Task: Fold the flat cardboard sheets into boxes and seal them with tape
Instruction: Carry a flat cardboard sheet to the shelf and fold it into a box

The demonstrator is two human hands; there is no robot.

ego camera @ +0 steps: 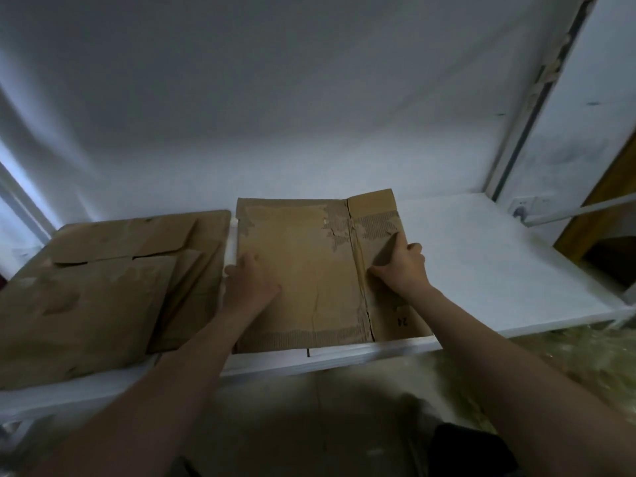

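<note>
Nearest the camera, two bare forearms reach forward from the bottom corners over a mottled floor (pixel 568 359) and the front edge of a white rectangular tabletop (pixel 499 263). A flat brown corrugated cardboard sheet (pixel 309 270) lies on that tabletop in the middle, its near edge almost level with the tabletop's front edge. Its surface is scuffed, with the top layer torn away in patches. A long crease runs from near to far and divides a wide left panel from a narrow right panel, which bears the printed number "24" (pixel 402 321) by its near edge. The left grip (pixel 253 282), a bare hand, lies flat with fingers extended on the wide panel, close to the sheet's left edge, holding nothing. The right grip (pixel 401 268) is closed on the narrow panel, with fingers curled round its outer right edge and the thumb laid on top, pointing toward the crease. That panel is tilted up slightly under the hand. Just left of the sheet, a loose pile of flattened brown cardboard pieces (pixel 103 287) overlaps itself across the tabletop's left part. Behind everything stands a plain white wall (pixel 309 98), and far right a white wall socket (pixel 525 204) sits beside a brown wooden frame (pixel 599 208).
</note>
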